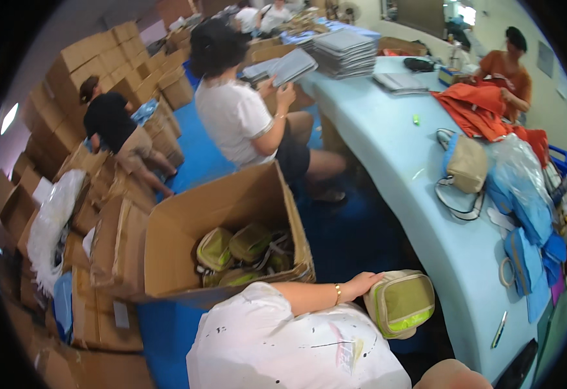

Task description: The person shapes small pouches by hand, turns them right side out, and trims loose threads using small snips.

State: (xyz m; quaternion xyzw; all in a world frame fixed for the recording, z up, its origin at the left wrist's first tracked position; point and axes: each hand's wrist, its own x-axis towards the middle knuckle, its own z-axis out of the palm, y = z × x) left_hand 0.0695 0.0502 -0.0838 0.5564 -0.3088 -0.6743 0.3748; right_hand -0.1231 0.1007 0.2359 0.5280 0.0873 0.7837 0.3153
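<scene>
My left hand (362, 285), at the end of a forearm with a gold bracelet, grips the left side of a small olive-green bag (401, 303). The bag has beige edging and a bright lime strip, and is held above my lap beside the table edge. Some of my fingers are hidden at the bag's side. My right hand does not show; a patch of bare skin at the lower edge could be an arm or a knee. Left of me, an open cardboard box (199, 201) holds several similar green bags (215, 249).
The light-blue table (387, 155) curves along my right, bearing a beige bag (467, 165), blue fabric pieces (523, 259), a pen (499, 329) and grey stacks (345, 55). A seated person (235, 123) handles grey pieces; another works with orange cloth (474, 110). Cartons (112, 240) crowd the left.
</scene>
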